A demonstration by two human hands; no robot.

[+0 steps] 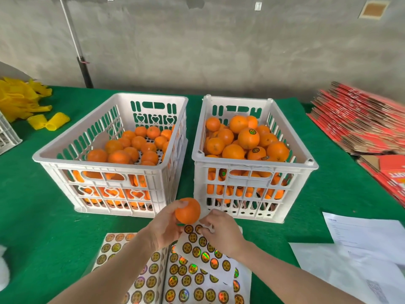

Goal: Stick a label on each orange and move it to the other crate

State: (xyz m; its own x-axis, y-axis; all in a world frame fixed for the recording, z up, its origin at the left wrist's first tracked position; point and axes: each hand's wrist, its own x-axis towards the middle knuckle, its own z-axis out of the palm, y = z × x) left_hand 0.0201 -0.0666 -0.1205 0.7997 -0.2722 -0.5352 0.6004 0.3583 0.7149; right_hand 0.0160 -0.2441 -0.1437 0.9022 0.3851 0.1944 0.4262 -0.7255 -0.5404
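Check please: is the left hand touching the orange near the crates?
Touching. In the head view the left hand curls its fingers round the orange, one fingertip on its top.

Left arm: your bare forearm comes in from the lower left and runs up and to the right, wrist about straight.
Left hand: back of the hand faces you, fingers curled round an orange; one fingertip lies on top of it.
Right arm: bare forearm comes in from the lower right and angles up and to the left.
Right hand: knuckles up, fingers curled in, tips bunched and pointing down-left; what they pinch, if anything, can't be made out.
Spacing: your hands sit close together, with the right fingertips just beside the left hand's load.
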